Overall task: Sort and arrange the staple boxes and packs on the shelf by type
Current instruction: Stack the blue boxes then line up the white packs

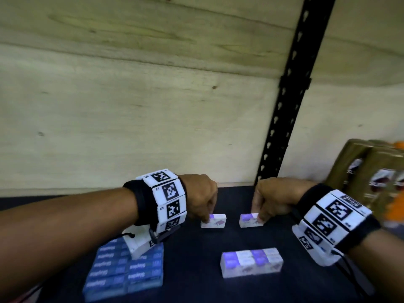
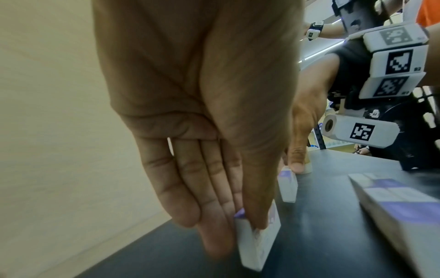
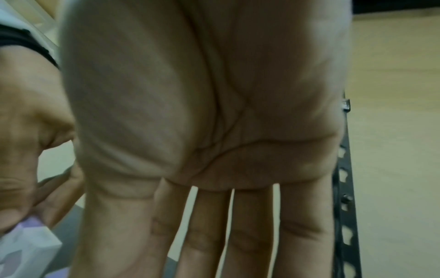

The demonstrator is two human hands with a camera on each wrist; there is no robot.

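Two small white-and-purple staple boxes stand on edge near the back of the dark shelf point(image 1: 196, 287). My left hand point(image 1: 206, 219) pinches the left box point(image 1: 215, 223) between thumb and fingers, shown close up in the left wrist view, where the hand point(image 2: 243, 231) pinches the box point(image 2: 259, 242). My right hand point(image 1: 259, 217) pinches the right box point(image 1: 249, 220); its thumb point(image 2: 296, 163) presses that box point(image 2: 288, 186). In the right wrist view the palm and straight fingers point(image 3: 209, 235) hide the held box. A block of like boxes point(image 1: 251, 262) lies nearer me.
Several blue staple boxes point(image 1: 124, 272) are stacked in rows at the front left. Brown packs point(image 1: 367, 178) lean at the right. A black perforated upright point(image 1: 290, 90) stands behind my right hand, in front of the plywood back wall point(image 1: 131, 106).
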